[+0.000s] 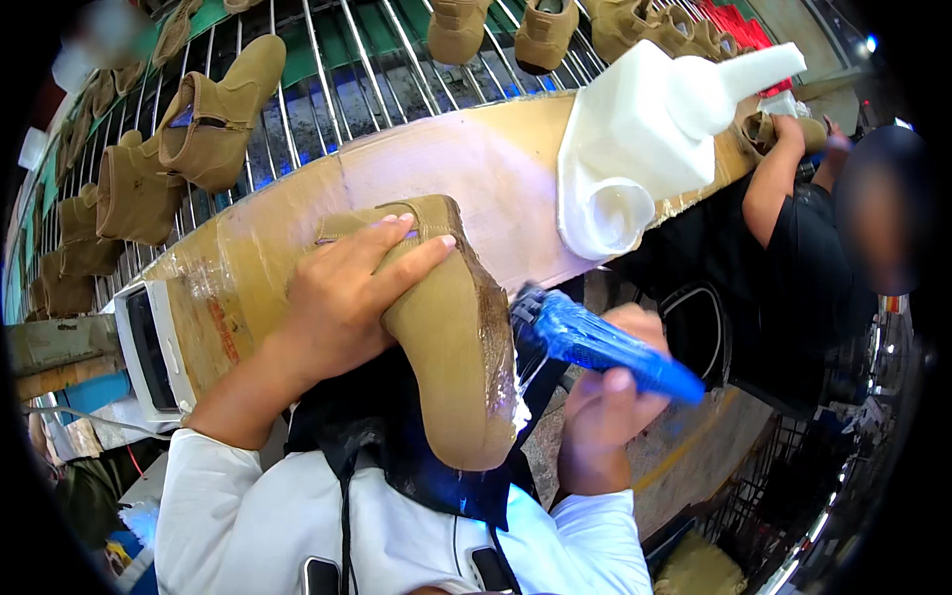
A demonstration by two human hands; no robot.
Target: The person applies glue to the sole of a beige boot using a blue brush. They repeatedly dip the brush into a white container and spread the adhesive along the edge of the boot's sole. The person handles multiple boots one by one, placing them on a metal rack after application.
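Note:
My left hand (347,283) is closed on the ankle part of a tan boot upper (436,342), its fingers lying over the top and its toe pointing down toward me. Along the boot's right side, the sole edge is brown and wet-looking, with white glue (522,407) near the toe end. In my right hand (610,416) is a blue-handled brush (615,347), gripped with the thumb along it and slightly blurred. Its dark head is close to the boot's sole edge; a thin white strand hangs between them. I cannot tell whether the bristles touch the boot.
A cardboard-covered bench (466,149) curves ahead of me. On it stands a white plastic bottle (635,109) with a spout and a small cup (617,213) at its base. Beyond, a metal-bar rack (342,69) carries several tan boots (213,119). A co-worker (803,228) handles a boot at right.

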